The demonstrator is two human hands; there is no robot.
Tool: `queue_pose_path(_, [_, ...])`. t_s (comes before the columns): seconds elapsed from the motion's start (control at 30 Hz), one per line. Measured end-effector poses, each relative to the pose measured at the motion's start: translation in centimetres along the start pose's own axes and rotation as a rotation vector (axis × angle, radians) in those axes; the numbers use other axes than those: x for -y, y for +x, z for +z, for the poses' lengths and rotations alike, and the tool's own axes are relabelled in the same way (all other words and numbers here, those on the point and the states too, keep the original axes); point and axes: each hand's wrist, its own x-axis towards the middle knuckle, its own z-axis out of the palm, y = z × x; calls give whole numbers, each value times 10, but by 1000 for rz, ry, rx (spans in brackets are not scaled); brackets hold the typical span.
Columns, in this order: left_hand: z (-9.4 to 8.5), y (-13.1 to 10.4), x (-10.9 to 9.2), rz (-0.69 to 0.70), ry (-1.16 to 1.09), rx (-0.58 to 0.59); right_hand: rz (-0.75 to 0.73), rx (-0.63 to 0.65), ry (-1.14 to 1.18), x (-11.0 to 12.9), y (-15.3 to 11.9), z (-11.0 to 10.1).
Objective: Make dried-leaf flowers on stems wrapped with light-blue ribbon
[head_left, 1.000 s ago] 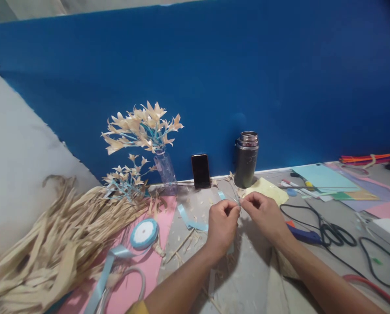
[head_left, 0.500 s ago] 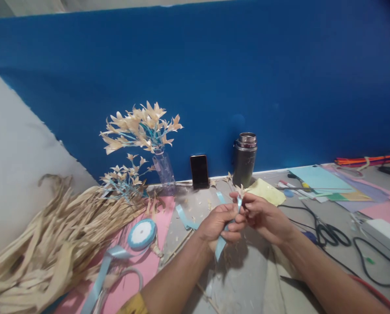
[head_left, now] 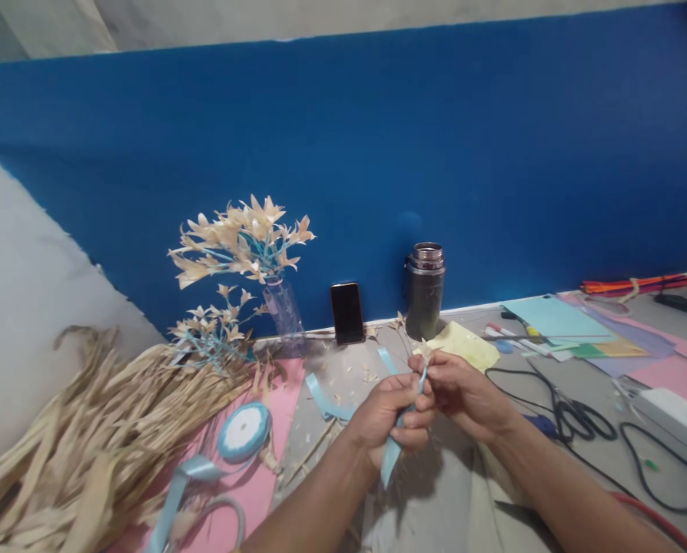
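My left hand (head_left: 398,407) is closed around a light blue satin ribbon (head_left: 390,459), whose loose end hangs below the fist. Against it, my right hand (head_left: 467,392) pinches the base of a small pale corn-husk flower (head_left: 426,352), where the ribbon meets the petals. The fingers hide most of the stem. Left of my hands, a ribbon spool (head_left: 243,432) lies on pink paper (head_left: 274,453). Another cut length of blue ribbon (head_left: 325,399) curls on the table just behind my left hand.
Dried corn husks (head_left: 90,438) cover the left side. Husk flowers (head_left: 245,234) stand in a clear bottle (head_left: 284,315). At the back are a phone (head_left: 347,313) and an uncapped flask (head_left: 425,296). Black-handled scissors (head_left: 582,418), cables and a white power strip (head_left: 675,418) lie to the right.
The view has tilted up slightly, so the scene sits lower. My hands keep hold of the flower and ribbon, with the right fingers drawn slightly closer around the flower base.
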Motion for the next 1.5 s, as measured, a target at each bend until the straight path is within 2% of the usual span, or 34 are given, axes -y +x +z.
queue_pose_path(0.07, [-1, 3, 2, 79, 48, -90, -35, -56, -18, 1, 2, 2])
queue_pose_path(0.13, [-1, 6, 4, 181, 153, -230, -59, -126, -45, 1, 4, 3])
queue_pose_path(0.3, [-1, 10, 11, 408, 596, -601, -61, -226, -118, 1, 7, 2])
queue_pose_path(0.43, [-6, 9, 12, 645, 961, -721, -64, -315, -166, 0, 5, 2])
queue_pose_path(0.5, [-9, 6, 11, 749, 1112, -733, -52, -309, -166, 0, 2, 4])
queue_pose_path(0.63, [-16, 5, 5, 777, 1164, -743, 5, -211, -99, 3, -1, 4])
queue_pose_path(0.7, [-17, 7, 2, 710, 1058, -749, 9, -185, -99, 5, 0, 2])
queue_pose_path(0.77, [-17, 9, 0, 572, 863, -707, -22, -213, -117, 5, 2, -1])
queue_pose_path(0.83, [-14, 10, 0, 432, 616, -594, -52, -251, -122, 4, 5, -3])
queue_pose_path(0.9, [-10, 10, 0, 352, 419, -460, -57, -266, -116, 3, 7, -4])
queue_pose_path(0.97, [-6, 8, 0, 299, 314, -369, -54, -261, -121, 1, 8, -3])
queue_pose_path(1.07, [-1, 6, 2, 249, 270, -326, -43, -220, -148, 1, 6, -1])
queue_pose_path(1.27, [-2, 8, 7, 255, 306, -403, -74, -182, -286, 0, 5, -2])
queue_pose_path(1.4, [-1, 9, 13, 399, 576, -572, -151, -278, -515, -3, 5, -1])
queue_pose_path(1.5, [1, 9, 16, 480, 687, -633, -143, -259, -516, -1, 3, 2])
